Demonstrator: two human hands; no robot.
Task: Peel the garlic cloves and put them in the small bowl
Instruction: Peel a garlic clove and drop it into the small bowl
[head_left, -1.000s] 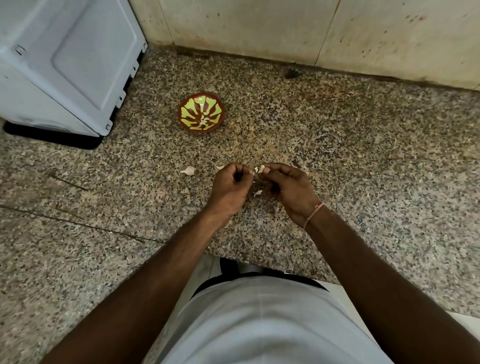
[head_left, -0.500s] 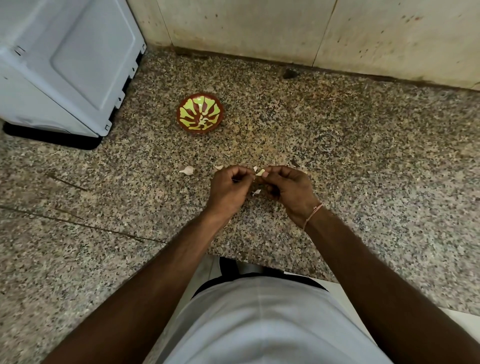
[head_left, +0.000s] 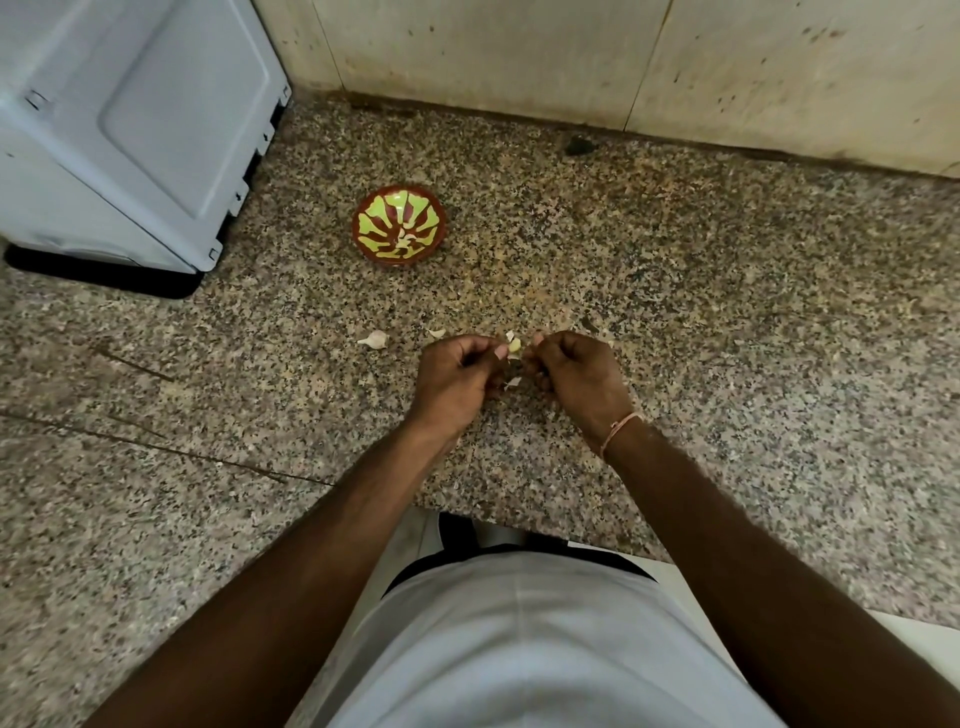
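My left hand (head_left: 460, 371) and my right hand (head_left: 576, 371) meet over the speckled stone counter (head_left: 727, 322), fingers curled. Between their fingertips they pinch a pale yellowish garlic clove (head_left: 514, 345) with a bit of skin sticking up. A small red bowl (head_left: 399, 225) with a yellow-green pattern stands farther back and to the left, with pale garlic pieces in it. An unpeeled clove (head_left: 374, 340) lies on the counter left of my left hand. Scraps of skin (head_left: 513, 383) lie under my hands.
A white appliance (head_left: 130, 119) on a dark base fills the back left corner. A tiled wall (head_left: 571, 57) closes the back. A dark spot (head_left: 577, 146) sits near the wall. The counter's front edge runs just before my body.
Both hands stay in the same place, working the clove between the fingertips; more of the yellowish clove shows now. The bowl and the loose clove have not moved.
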